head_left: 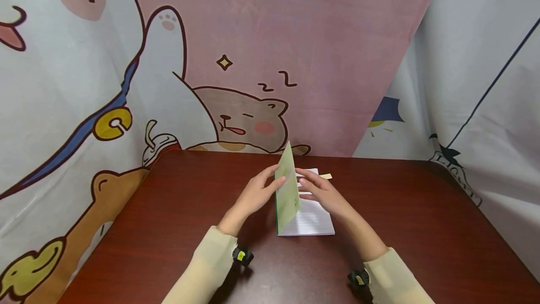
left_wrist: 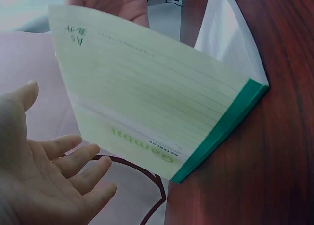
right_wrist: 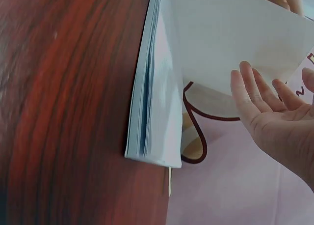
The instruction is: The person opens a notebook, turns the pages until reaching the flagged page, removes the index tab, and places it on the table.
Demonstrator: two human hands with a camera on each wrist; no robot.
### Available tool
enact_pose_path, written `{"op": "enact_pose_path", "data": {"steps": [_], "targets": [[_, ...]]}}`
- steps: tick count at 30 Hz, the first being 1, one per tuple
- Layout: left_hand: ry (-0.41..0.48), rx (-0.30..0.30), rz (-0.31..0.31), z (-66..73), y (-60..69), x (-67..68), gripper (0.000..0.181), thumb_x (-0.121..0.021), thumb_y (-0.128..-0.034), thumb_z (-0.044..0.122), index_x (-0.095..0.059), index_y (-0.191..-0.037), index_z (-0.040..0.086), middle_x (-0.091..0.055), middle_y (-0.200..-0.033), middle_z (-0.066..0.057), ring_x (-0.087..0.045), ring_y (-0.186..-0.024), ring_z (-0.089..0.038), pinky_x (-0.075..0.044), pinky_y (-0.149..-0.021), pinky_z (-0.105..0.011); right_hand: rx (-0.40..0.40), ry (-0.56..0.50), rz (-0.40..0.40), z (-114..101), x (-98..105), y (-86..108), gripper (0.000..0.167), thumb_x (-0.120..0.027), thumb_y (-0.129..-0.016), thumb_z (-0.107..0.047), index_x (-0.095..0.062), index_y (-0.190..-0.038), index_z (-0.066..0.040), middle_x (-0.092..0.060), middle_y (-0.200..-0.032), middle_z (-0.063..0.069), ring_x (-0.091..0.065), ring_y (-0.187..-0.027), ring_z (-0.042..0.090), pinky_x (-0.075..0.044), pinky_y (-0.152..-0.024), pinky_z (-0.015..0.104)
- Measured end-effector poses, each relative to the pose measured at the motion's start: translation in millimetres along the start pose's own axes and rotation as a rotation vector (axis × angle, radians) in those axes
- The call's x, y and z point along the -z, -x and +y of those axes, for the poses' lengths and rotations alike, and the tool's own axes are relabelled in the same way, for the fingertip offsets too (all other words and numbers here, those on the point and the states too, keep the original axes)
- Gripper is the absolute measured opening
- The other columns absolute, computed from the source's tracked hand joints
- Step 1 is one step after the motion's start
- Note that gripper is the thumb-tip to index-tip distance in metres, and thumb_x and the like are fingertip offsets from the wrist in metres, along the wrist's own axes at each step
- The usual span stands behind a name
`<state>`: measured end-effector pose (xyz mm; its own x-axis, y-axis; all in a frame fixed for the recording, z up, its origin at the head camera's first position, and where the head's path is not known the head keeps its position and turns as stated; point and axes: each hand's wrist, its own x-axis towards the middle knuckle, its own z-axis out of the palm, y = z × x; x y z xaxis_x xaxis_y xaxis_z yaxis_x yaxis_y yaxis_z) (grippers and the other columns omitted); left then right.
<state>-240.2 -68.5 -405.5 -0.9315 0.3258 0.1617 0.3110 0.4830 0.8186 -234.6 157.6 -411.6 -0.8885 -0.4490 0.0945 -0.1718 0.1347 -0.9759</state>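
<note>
A notebook lies on the table, its pale green cover (head_left: 288,191) standing up steeply from a dark green spine (left_wrist: 221,131). The cover's printing, including "Gambit", appears upside down in the left wrist view. Lined white pages (head_left: 314,219) lie beneath, to the right. My left hand (head_left: 258,192) is at the cover's outer side, fingers loosely extended. On the inner side, above the pages, is my right hand (head_left: 324,195), its fingers spread and slightly bent. Neither hand grips the cover; whether fingertips touch it I cannot tell.
A pale yellow tab (head_left: 326,176) sticks out near the notebook's far right corner. The dark red-brown table (head_left: 168,229) reaches back to a hanging cartoon-printed cloth (head_left: 337,60). Both wrists carry small black devices; the left one (head_left: 242,255) shows a yellow-green patch.
</note>
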Motion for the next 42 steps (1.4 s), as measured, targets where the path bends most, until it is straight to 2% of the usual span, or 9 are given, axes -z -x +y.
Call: {"op": "enact_pose_path", "data": {"steps": [3,12,17,28,35,42], "targets": [[0.009,-0.006,0.023,1.8,-0.3,0.9,0.06,-0.054,-0.1008,0.044,-0.043,-0.151,0.014,-0.047,-0.154,-0.007,-0.047,-0.14,-0.029,-0.039,-0.114,-0.052,-0.005,0.003,-0.016,-2,-6,-2.1,0.051,-0.043,-0.108,-0.024,-0.034,-0.154,-0.004,-0.043,-0.15,0.028,-0.058,-0.123,0.033,-0.045,-0.106,0.059],[0.081,-0.022,0.068,6.9,1.9,6.7,0.059,-0.061,-0.0986,0.035,-0.044,-0.15,0.012,-0.047,-0.152,-0.012,-0.047,-0.139,-0.031,-0.041,-0.114,-0.048,-0.003,0.012,-0.048,-2,-19,-6.9,0.049,-0.044,-0.107,-0.025,-0.037,-0.153,-0.009,-0.045,-0.15,0.024,-0.056,-0.127,0.041,-0.048,-0.105,0.054],[0.103,-0.02,0.073,8.9,4.8,10.2,0.061,-0.063,-0.0978,0.033,-0.043,-0.151,0.01,-0.045,-0.155,-0.013,-0.044,-0.142,-0.032,-0.041,-0.114,-0.049,0.019,0.004,-0.066,-1,-25,-9.2,0.051,-0.044,-0.107,-0.024,-0.036,-0.153,-0.005,-0.042,-0.153,0.023,-0.052,-0.129,0.047,-0.048,-0.105,0.054],[0.084,-0.041,0.09,7.3,9.7,16.8,0.061,-0.065,-0.0966,0.029,-0.044,-0.15,0.009,-0.045,-0.155,-0.013,-0.044,-0.142,-0.032,-0.044,-0.112,-0.047,0.023,0.021,-0.067,0,-36,-13.7,0.048,-0.047,-0.106,-0.025,-0.041,-0.152,-0.01,-0.045,-0.152,0.02,-0.054,-0.13,0.044,-0.05,-0.103,0.052],[0.082,-0.046,0.102,3.3,12.2,19.2,0.059,-0.067,-0.0953,0.025,-0.046,-0.148,0.011,-0.046,-0.154,-0.011,-0.041,-0.144,-0.028,-0.044,-0.111,-0.048,0.028,0.02,-0.077,-2,-40,-14.0,0.048,-0.047,-0.106,-0.023,-0.042,-0.151,-0.009,-0.044,-0.153,0.018,-0.05,-0.134,0.043,-0.048,-0.104,0.057],[0.089,-0.063,0.101,-2.0,14.1,23.6,0.056,-0.066,-0.0959,0.022,-0.048,-0.147,0.007,-0.047,-0.154,-0.01,-0.041,-0.145,-0.027,-0.043,-0.112,-0.05,0.025,0.032,-0.07,-3,-39,-12.9,0.048,-0.047,-0.106,-0.024,-0.041,-0.151,-0.008,-0.043,-0.153,0.022,-0.05,-0.134,0.043,-0.049,-0.104,0.054]]}}
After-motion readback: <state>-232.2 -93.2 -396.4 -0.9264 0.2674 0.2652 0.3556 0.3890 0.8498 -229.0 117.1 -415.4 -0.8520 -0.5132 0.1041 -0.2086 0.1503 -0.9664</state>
